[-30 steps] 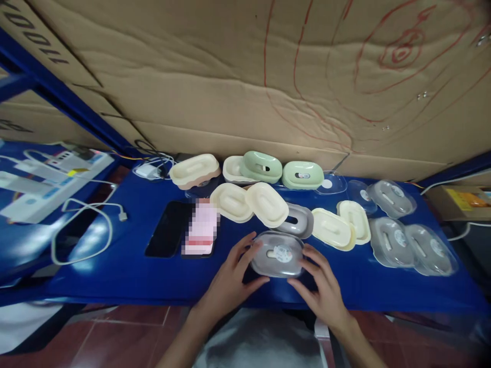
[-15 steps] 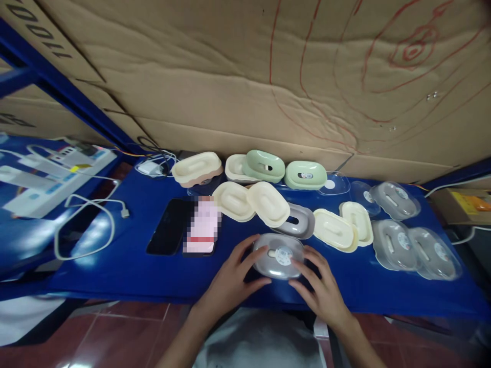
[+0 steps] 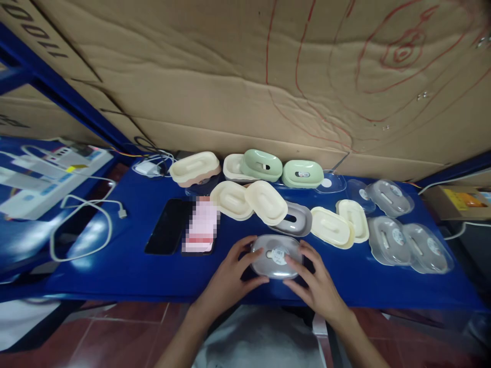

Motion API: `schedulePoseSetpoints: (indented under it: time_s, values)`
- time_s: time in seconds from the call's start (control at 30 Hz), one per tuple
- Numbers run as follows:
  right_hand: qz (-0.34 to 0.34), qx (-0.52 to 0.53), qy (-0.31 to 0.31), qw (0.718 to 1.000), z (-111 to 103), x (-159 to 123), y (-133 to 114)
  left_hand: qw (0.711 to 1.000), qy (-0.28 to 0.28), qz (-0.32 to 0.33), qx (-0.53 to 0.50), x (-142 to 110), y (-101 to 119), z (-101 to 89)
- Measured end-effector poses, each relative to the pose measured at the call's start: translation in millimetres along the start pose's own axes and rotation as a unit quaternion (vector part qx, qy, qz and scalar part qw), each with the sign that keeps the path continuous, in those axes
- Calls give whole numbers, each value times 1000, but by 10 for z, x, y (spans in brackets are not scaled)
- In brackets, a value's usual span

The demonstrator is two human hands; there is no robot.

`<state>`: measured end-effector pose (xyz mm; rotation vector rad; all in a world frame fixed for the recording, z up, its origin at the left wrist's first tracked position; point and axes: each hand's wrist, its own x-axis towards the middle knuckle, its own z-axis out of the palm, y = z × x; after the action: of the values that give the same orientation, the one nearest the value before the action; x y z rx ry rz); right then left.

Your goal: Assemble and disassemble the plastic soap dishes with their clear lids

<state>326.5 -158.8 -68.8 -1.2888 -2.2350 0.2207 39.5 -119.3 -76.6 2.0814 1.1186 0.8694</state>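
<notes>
Near the front edge of the blue table, a grey oval soap box [image 3: 264, 267] with a clear lid and a round label lies between my two hands. My left hand [image 3: 236, 266] curls round its left end, thumb at the near side and fingers over the lid. Round the right end are the fingers of my right hand [image 3: 316, 281], with one fingertip by the label. Just behind it sits an open grey soap dish [image 3: 301, 220], partly covered by a cream tray [image 3: 266, 203]. More cream trays [image 3: 330, 228] lie to the right.
Lidded grey boxes [image 3: 427, 248] stand at the right. Green dishes [image 3: 303, 174], a cream-topped stack [image 3: 195, 168] and clear lids [image 3: 330, 181] line the cardboard wall [image 3: 192, 92]. Left are a black phone [image 3: 164, 227], a phone with blurred screen [image 3: 201, 225] and a white cable [image 3: 109, 230].
The whole view has shifted slightly, so things appear a little further left. Both hands keep their hold on the lidded soap box.
</notes>
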Motion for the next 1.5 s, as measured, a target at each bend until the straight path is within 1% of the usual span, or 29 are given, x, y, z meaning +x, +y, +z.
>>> schedulePoseSetpoints:
  time_s: [0.13, 0.23, 0.3, 0.37, 0.43, 0.47, 0.57, 0.63, 0.7, 0.73, 0.77, 0.83, 0.9, 1.0, 1.03, 1.07, 1.1, 1.13, 1.17, 1.2, 1.23, 1.27, 1.3, 1.33, 1.37, 1.43, 1.5]
  values:
    - [2, -9, -23, 1000, 2, 8, -29, 1000, -10, -3, -8, -2, 13, -22]
    - [-15, -25, -18, 999, -68, -38, -38, 999, -30, -19, -25, -5, 57, -77]
    - [-19, -35, 4, 999, -188, -71, 0, 998, -33, -28, -37, -8, 83, -113]
    - [-3, -59, 59, 996, -385, -82, 107, 998, -31, -33, -43, -4, 99, -137]
    - [33, -106, 143, 983, -647, -71, 309, 998, -32, -39, -38, 10, 109, -145]
    - [57, -138, 186, 971, -790, -65, 448, 998, -34, -41, -31, 19, 113, -145]
    - [170, -223, 270, 921, -1181, -89, 970, 998, -41, -44, -9, 46, 124, -135]
    - [238, -270, 305, 881, -1347, -150, 1336, 998, -45, -45, 0, 57, 128, -127]
    - [292, -287, 332, 850, -1415, -222, 1635, 998, -45, -47, 5, 64, 127, -118]
    - [313, -284, 338, 841, -1418, -251, 1745, 998, -44, -46, 7, 66, 126, -115]
    - [329, -276, 339, 837, -1407, -274, 1825, 998, -43, -44, 8, 69, 124, -111]
    - [346, -258, 332, 839, -1367, -294, 1901, 999, -37, -38, 9, 75, 121, -107]
    - [351, -248, 325, 843, -1328, -283, 1892, 999, -33, -36, 10, 81, 118, -104]
    - [361, -261, 324, 835, -1290, -210, 1782, 999, -32, -39, 8, 86, 111, -98]
    - [354, -274, 328, 832, -1273, -170, 1726, 999, -31, -40, 7, 87, 106, -94]
    - [337, -289, 331, 833, -1247, -122, 1661, 999, -31, -40, 7, 88, 101, -89]
    - [309, -298, 331, 840, -1207, -66, 1585, 999, -30, -40, 8, 89, 94, -85]
    - [272, -297, 323, 856, -1151, -4, 1499, 999, -31, -40, 8, 91, 88, -80]
    - [233, -283, 297, 881, -1077, 59, 1404, 999, -32, -40, 8, 94, 82, -76]
    - [196, -258, 258, 910, -985, 122, 1301, 999, -33, -40, 8, 97, 78, -74]
    - [164, -227, 202, 938, -878, 180, 1193, 999, -33, -41, 9, 101, 76, -73]
    - [137, -198, 141, 960, -762, 228, 1084, 998, -33, -43, 9, 105, 78, -74]
    - [115, -179, 89, 973, -644, 266, 977, 998, -33, -45, 10, 108, 83, -75]
    - [97, -168, 46, 980, -531, 289, 877, 998, -34, -46, 11, 110, 91, -77]
    - [83, -161, 19, 983, -430, 300, 786, 998, -35, -46, 13, 111, 101, -77]
    - [65, -144, -8, 987, -278, 288, 634, 998, -38, -43, 18, 111, 124, -71]
    - [54, -117, -14, 992, -198, 252, 515, 998, -35, -30, 39, 114, 139, -53]
